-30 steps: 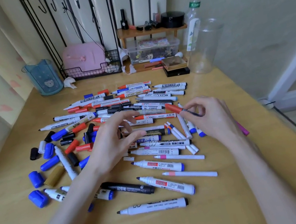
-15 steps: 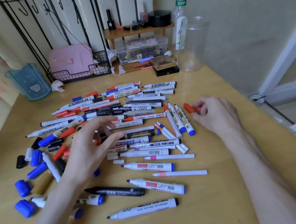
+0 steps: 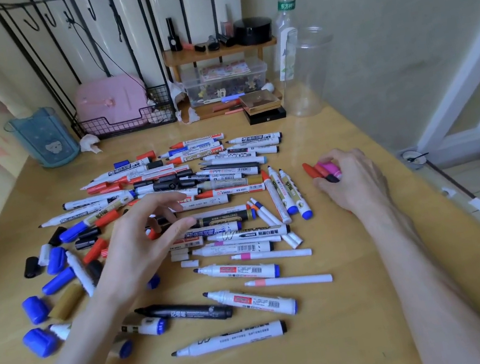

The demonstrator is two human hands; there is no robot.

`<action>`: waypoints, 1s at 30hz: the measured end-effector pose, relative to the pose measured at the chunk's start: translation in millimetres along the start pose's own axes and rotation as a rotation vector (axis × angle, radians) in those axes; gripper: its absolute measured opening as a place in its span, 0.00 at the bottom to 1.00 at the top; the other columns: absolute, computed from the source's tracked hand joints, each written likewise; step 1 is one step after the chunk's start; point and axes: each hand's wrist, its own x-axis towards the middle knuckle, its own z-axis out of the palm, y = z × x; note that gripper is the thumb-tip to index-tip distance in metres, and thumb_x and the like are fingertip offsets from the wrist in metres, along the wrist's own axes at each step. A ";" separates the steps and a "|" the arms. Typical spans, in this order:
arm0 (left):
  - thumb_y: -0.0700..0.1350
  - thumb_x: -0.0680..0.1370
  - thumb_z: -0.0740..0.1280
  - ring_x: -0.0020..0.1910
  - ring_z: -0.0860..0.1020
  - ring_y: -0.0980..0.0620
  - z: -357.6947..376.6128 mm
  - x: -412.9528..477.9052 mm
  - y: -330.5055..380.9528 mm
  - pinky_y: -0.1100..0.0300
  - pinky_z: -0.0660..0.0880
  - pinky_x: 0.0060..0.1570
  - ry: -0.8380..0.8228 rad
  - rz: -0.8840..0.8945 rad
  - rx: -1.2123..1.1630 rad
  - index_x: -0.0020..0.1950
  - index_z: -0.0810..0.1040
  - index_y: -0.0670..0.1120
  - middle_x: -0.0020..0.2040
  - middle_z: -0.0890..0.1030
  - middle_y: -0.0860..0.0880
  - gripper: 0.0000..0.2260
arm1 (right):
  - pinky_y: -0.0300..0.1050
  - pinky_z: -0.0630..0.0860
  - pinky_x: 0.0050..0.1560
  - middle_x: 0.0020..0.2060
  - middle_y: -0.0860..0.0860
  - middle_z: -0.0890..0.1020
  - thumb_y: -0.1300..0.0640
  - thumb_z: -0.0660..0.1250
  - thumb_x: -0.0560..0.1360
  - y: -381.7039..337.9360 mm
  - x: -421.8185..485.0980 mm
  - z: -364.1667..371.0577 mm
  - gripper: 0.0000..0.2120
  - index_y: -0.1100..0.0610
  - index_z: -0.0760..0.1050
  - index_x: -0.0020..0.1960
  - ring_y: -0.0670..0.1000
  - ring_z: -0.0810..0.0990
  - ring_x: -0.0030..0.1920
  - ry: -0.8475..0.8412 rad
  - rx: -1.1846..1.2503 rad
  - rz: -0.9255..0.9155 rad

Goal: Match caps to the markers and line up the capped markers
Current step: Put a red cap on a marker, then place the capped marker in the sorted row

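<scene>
Marker pile (image 3: 206, 218) mid-table (image 3: 379, 317); loose caps (image 3: 56, 283) left of it.

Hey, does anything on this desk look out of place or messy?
Yes. Many markers lie uncapped and crisscrossed in a heap, like the nearest white marker with its black tip bare. Their loose caps sit scattered at the left. A crumpled tissue lies by the wire basket.
</scene>
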 end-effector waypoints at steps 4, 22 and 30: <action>0.52 0.76 0.75 0.52 0.82 0.51 -5.2 -1.6 -3.7 0.64 0.77 0.50 0.015 -0.003 0.009 0.63 0.81 0.52 0.51 0.83 0.55 0.17 | 0.52 0.74 0.53 0.56 0.58 0.77 0.49 0.75 0.75 0.2 -1.4 2.8 0.17 0.49 0.79 0.62 0.63 0.78 0.57 0.038 -0.018 -0.003; 0.52 0.78 0.73 0.49 0.82 0.51 -44.2 -9.8 -35.1 0.48 0.79 0.50 0.124 -0.083 0.066 0.64 0.82 0.52 0.46 0.83 0.52 0.15 | 0.57 0.72 0.62 0.59 0.55 0.77 0.41 0.65 0.80 -40.6 -24.0 9.9 0.23 0.52 0.75 0.70 0.60 0.75 0.60 0.018 0.123 -0.267; 0.47 0.79 0.75 0.50 0.80 0.50 -57.4 -15.2 -48.3 0.55 0.77 0.50 0.140 -0.094 0.164 0.62 0.82 0.53 0.49 0.81 0.57 0.12 | 0.46 0.59 0.66 0.71 0.46 0.65 0.39 0.53 0.85 -76.3 -42.8 25.2 0.27 0.47 0.59 0.81 0.49 0.65 0.72 -0.113 0.125 -0.583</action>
